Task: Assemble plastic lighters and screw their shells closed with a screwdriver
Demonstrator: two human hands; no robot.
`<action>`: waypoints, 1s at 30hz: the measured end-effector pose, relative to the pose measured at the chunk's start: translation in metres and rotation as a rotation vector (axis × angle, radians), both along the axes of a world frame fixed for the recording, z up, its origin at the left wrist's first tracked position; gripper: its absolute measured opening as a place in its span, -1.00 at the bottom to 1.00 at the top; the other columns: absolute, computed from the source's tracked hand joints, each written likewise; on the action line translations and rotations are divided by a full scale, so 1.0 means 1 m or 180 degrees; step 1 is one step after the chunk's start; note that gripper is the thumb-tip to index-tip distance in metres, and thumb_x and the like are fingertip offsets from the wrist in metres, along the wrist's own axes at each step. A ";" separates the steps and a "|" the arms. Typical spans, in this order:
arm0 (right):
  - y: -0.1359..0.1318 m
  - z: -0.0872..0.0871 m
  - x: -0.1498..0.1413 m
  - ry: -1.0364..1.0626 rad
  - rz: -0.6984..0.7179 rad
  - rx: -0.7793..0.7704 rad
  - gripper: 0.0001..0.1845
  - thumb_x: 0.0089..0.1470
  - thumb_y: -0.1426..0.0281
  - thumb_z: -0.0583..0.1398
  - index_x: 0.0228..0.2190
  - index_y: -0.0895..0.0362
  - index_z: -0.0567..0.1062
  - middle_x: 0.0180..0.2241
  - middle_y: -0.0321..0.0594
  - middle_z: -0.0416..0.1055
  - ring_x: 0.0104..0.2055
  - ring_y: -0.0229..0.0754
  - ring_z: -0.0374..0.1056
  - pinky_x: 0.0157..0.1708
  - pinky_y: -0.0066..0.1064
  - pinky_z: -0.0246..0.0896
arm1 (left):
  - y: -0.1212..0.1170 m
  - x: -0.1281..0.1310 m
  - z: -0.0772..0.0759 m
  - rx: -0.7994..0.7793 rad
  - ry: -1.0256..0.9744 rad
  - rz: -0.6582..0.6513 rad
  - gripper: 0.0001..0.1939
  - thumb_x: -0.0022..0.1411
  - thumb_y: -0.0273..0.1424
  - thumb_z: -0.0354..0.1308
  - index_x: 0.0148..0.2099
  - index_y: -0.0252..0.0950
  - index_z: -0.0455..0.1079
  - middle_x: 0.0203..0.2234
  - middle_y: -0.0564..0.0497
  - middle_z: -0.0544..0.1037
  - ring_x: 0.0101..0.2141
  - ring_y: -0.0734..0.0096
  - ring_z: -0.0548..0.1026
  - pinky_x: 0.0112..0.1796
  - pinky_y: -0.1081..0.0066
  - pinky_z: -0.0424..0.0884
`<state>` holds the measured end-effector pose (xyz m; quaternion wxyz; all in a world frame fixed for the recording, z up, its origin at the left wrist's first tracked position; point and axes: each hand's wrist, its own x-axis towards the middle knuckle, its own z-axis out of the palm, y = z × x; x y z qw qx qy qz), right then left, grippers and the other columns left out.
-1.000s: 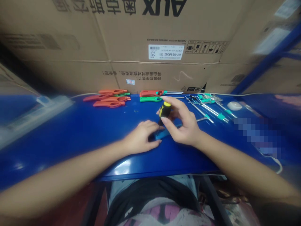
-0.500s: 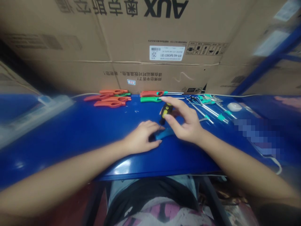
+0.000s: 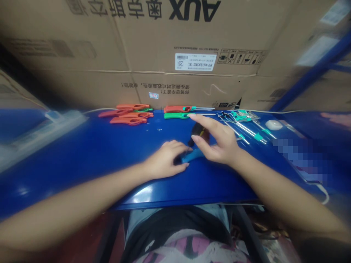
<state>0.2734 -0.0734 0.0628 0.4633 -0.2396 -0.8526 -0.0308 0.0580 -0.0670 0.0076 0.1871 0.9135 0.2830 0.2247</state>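
Observation:
My left hand point(image 3: 168, 159) is closed around one end of a blue lighter handle point(image 3: 193, 156), its thumb and fingers pinching from both sides on the table. Above it, my right hand point(image 3: 221, 142) grips a short screwdriver point(image 3: 197, 133) with a black and yellow handle between thumb and fingers. The screwdriver leans, and its thin shaft points down at the blue handle beside my left fingertips. Fingers hide where the tip ends. Behind my hands lie a green lighter point(image 3: 175, 115) and a red lighter point(image 3: 177, 109), both with metal tubes.
Several orange-red lighter handles point(image 3: 128, 119) lie at the back left. Metal tubes with teal parts point(image 3: 257, 136) are heaped at the back right beside a white rounded object point(image 3: 273, 124). A cardboard box point(image 3: 153, 54) stands behind the blue table point(image 3: 109, 146).
The screwdriver's handle has turned and tilted to the right, so less of its yellow shows. My right hand has shifted slightly right with it. My left hand stays in place.

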 end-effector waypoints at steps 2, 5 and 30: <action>-0.002 0.000 -0.001 -0.0100 0.0087 -0.0097 -0.36 0.28 0.43 0.11 0.33 -0.05 0.17 0.16 -0.14 0.44 -0.11 -0.10 0.52 -0.18 -0.25 0.54 | 0.000 0.000 -0.001 0.0028 -0.0009 0.0006 -0.58 0.25 -0.31 0.25 0.15 -0.24 0.41 -0.09 -0.10 0.56 -0.04 0.10 0.47 0.02 0.12 0.33; -0.004 -0.001 -0.004 -0.0042 0.0181 -0.0518 -0.40 0.32 0.42 0.06 0.34 0.01 0.15 0.22 -0.08 0.37 -0.09 -0.11 0.51 -0.20 -0.27 0.54 | 0.000 0.000 -0.001 0.0025 -0.0001 0.0010 -0.57 0.25 -0.31 0.25 0.15 -0.25 0.40 -0.07 -0.10 0.56 -0.03 0.10 0.47 0.03 0.12 0.33; 0.001 -0.007 -0.007 0.0245 0.0085 -0.0672 -0.43 0.29 0.32 0.16 0.28 0.01 0.22 0.07 -0.09 0.47 -0.32 -0.23 0.49 -0.41 -0.40 0.50 | 0.000 0.000 0.001 -0.0122 0.0043 -0.0015 -0.57 0.27 -0.30 0.23 0.16 -0.23 0.38 0.02 -0.08 0.54 0.05 0.11 0.45 0.10 0.12 0.29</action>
